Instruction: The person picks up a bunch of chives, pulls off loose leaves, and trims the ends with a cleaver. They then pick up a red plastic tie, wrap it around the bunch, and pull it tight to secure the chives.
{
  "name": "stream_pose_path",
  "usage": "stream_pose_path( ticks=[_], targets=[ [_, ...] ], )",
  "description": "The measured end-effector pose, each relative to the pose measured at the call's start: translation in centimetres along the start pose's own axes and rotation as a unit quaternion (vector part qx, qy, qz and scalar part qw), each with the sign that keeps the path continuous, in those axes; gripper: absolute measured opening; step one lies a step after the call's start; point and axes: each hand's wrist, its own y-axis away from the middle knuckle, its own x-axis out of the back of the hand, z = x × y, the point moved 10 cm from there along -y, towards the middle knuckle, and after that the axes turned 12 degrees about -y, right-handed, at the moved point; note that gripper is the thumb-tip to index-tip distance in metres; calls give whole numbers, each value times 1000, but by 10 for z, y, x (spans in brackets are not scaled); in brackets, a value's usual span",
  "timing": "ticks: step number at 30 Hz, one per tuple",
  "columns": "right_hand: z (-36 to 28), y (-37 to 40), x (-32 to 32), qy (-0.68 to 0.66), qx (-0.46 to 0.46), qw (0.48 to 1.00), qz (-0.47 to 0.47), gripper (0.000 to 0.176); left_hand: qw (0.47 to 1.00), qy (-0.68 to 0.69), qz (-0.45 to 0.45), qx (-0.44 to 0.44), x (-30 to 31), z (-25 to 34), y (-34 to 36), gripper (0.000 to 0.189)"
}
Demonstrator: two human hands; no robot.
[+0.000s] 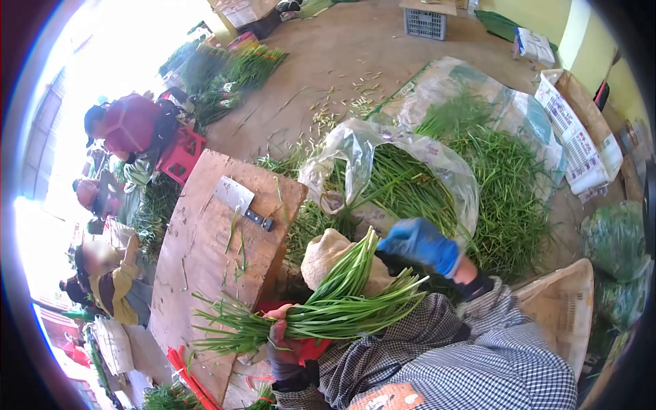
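Observation:
My left hand (285, 345), in a dark glove with bare fingertips, is closed around a bunch of long green stalks (342, 307) that look like chives. The bunch lies across my lap, its thin tips fanned over the wooden board and its other ends split into two parts. My right hand (420, 247), in a blue glove, is raised just beyond the bunch, apart from it. Motion smears its fingers, so I cannot make out whether they hold anything. Below it, a clear plastic bag (465, 181) lies open around a heap of loose stalks (410, 181).
A cleaver (236, 199) lies on the wooden board (198, 232) beside stray stalks. Red ties (193, 379) hang at its near edge. More greens (506, 184) cover a plastic sheet. Plastic crates (564, 301) stand at right. Several people (130, 126) sit at left near finished bundles.

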Motion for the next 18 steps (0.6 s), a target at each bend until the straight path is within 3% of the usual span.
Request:
stream_pose_path(
  ticks=[2,3,4,6,7,9,10,12,14,16,18],
  targets=[
    [-1,-9,-33,-81,2,996,-35,40,997,-66,-31,-25,-23,12,7,26],
    [3,-15,-41,-86,4,996,-34,40,981,-174,-68,-55,-25,18,3,32],
    [14,-22,-52,-55,-30,997,-46,43,980,-180,-67,-56,-23,15,11,32],
    [28,-33,-64,-23,-57,997,-56,46,973,-207,29,-103,-13,21,24,32],
    [30,-35,-69,-96,-55,992,-68,45,973,-207,-8,-100,-16,19,23,30],
    [29,-36,-75,-196,-63,975,-82,38,981,-163,18,-105,-12,13,26,28],
    [25,-36,-76,-197,-64,975,-86,38,986,-119,42,-108,-6,10,28,26],
    [7,-34,-71,-65,-12,994,-86,29,988,-109,33,-102,-1,5,28,26],
    [-19,-22,-70,-93,-14,986,-136,23,977,-166,18,-131,-14,15,31,29],
    [-47,8,-99,-203,-36,929,-306,21,978,-174,21,-117,-19,16,29,30],
    [-51,19,-85,-191,-44,932,-306,19,977,-182,22,-105,-33,19,27,30]
  ],
)
